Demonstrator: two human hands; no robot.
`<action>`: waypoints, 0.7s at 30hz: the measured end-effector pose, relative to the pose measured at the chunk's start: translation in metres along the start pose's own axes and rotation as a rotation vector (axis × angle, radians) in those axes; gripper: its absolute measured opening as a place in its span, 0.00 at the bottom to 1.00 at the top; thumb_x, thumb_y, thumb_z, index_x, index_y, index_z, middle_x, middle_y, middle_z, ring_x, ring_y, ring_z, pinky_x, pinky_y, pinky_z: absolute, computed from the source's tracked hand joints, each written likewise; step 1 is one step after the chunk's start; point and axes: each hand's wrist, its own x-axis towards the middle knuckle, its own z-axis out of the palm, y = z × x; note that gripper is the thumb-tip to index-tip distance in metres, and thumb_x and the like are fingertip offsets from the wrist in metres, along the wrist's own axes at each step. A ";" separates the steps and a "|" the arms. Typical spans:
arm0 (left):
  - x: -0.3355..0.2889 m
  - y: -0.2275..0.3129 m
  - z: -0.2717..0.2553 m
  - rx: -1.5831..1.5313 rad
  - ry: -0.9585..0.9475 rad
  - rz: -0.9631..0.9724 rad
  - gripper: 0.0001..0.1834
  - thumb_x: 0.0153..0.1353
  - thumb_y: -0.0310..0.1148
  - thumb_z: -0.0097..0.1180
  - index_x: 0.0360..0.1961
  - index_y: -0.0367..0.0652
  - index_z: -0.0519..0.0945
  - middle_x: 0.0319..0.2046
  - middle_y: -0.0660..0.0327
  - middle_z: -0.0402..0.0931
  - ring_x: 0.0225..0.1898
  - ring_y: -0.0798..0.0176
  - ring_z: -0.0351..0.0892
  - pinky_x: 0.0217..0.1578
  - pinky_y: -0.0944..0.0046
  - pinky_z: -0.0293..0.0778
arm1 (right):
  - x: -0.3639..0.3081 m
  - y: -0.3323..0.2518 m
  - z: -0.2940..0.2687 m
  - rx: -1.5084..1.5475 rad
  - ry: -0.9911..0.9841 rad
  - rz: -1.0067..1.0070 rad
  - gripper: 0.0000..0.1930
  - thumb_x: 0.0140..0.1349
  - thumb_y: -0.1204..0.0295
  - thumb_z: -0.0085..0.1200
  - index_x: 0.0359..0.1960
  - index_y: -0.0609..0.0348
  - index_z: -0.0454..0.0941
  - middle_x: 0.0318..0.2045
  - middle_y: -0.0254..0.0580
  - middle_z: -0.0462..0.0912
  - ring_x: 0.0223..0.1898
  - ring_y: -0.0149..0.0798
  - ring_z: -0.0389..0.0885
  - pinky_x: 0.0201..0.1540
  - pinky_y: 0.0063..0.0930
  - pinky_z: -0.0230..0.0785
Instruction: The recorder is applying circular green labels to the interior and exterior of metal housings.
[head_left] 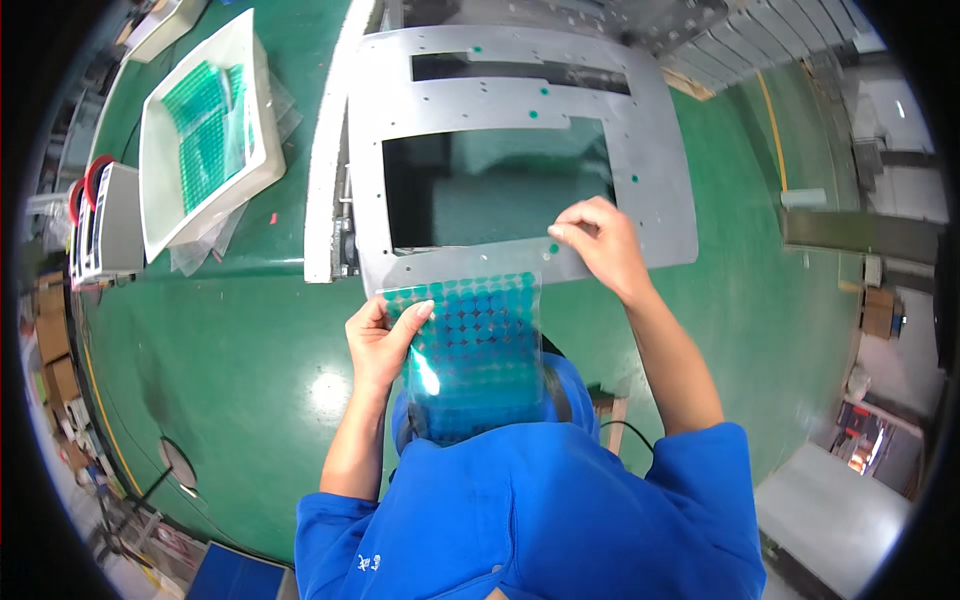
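My left hand pinches the left edge of a clear sheet of green round stickers, thumb on top. The sheet hangs down in front of my blue shirt, and its upper strip is clear, without dots. Above its upper right corner my right hand is closed, thumb and forefinger together. A single green dot shows just below those fingertips; whether they hold it I cannot tell. Behind the sheet lies a grey metal panel with a large rectangular opening and a narrow slot. Several green dots are scattered on it.
A white bin with more green sticker sheets stands at the left, beside red-rimmed rolls or binders. A white rail runs along the panel's left side. A round-topped stand is at the lower left. The floor is green.
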 end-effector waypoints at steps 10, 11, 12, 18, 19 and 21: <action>0.003 0.008 -0.037 0.013 0.160 0.040 0.05 0.49 0.24 0.62 0.27 0.36 0.78 0.20 0.68 0.74 0.21 0.80 0.68 0.22 0.79 0.63 | 0.003 -0.060 0.057 0.251 -0.149 -0.230 0.04 0.50 0.79 0.57 0.29 0.62 0.78 0.27 0.37 0.80 0.29 0.29 0.76 0.32 0.23 0.66; 0.003 0.009 -0.039 -0.018 0.178 0.020 0.05 0.50 0.24 0.62 0.27 0.36 0.77 0.21 0.68 0.74 0.22 0.80 0.68 0.23 0.79 0.64 | 0.005 -0.061 0.064 0.245 -0.117 -0.253 0.04 0.50 0.79 0.56 0.28 0.62 0.79 0.27 0.37 0.80 0.29 0.30 0.77 0.31 0.24 0.67; 0.004 0.009 -0.041 -0.052 0.192 -0.001 0.05 0.50 0.24 0.62 0.27 0.36 0.77 0.21 0.68 0.74 0.22 0.80 0.68 0.23 0.79 0.64 | 0.007 -0.059 0.071 0.217 -0.079 -0.322 0.04 0.48 0.81 0.56 0.27 0.61 0.78 0.27 0.39 0.80 0.27 0.34 0.78 0.29 0.27 0.67; 0.009 0.010 -0.056 -0.116 0.280 -0.070 0.07 0.51 0.26 0.61 0.29 0.35 0.77 0.24 0.65 0.76 0.25 0.78 0.71 0.27 0.77 0.67 | 0.036 -0.061 0.093 -0.170 -0.009 -0.885 0.06 0.45 0.82 0.55 0.26 0.62 0.73 0.26 0.41 0.79 0.26 0.40 0.77 0.28 0.29 0.68; 0.010 0.009 -0.058 -0.139 0.289 -0.080 0.07 0.51 0.25 0.61 0.30 0.35 0.77 0.25 0.65 0.77 0.25 0.78 0.71 0.28 0.77 0.67 | 0.039 -0.061 0.097 -0.197 0.004 -0.947 0.06 0.45 0.82 0.55 0.27 0.63 0.73 0.27 0.41 0.79 0.26 0.40 0.77 0.28 0.29 0.68; 0.012 0.008 -0.062 -0.184 0.303 -0.099 0.07 0.50 0.25 0.61 0.30 0.35 0.77 0.26 0.64 0.77 0.26 0.77 0.72 0.28 0.77 0.68 | 0.045 -0.061 0.102 -0.196 0.002 -0.990 0.06 0.47 0.83 0.54 0.28 0.63 0.72 0.27 0.42 0.79 0.26 0.39 0.78 0.28 0.28 0.69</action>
